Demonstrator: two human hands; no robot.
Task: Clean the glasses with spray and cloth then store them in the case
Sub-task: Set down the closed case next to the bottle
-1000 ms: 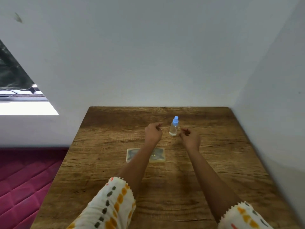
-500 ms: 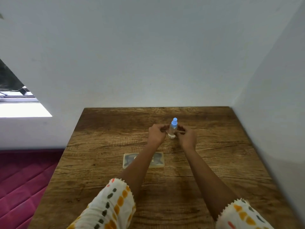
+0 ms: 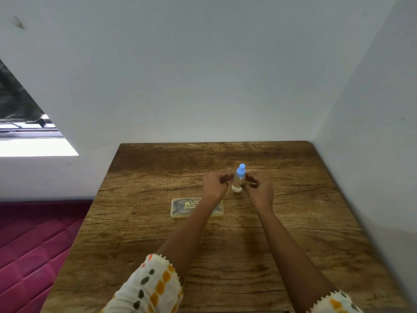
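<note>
A small clear spray bottle (image 3: 238, 180) with a blue cap stands upright on the wooden table (image 3: 293, 233), far of centre. My left hand (image 3: 214, 186) and my right hand (image 3: 260, 192) are closed on either side of it, fingers pinched. A thin pale-brown bar (image 3: 250, 183), which looks like an arm of the glasses, runs from my right fingers toward the bottle. The rest of the glasses is too thin or hidden to make out. A flat pale case (image 3: 180, 207) with yellow print lies nearer me, partly under my left forearm.
White walls close off the table at the back and the right (image 3: 372, 154). A magenta quilted surface (image 3: 33, 245) lies below the table's left edge. Bare wood stretches between the case and me.
My hands came together from about a bottle's width apart until they flank the spray bottle closely. The bottle and the case have not moved.
</note>
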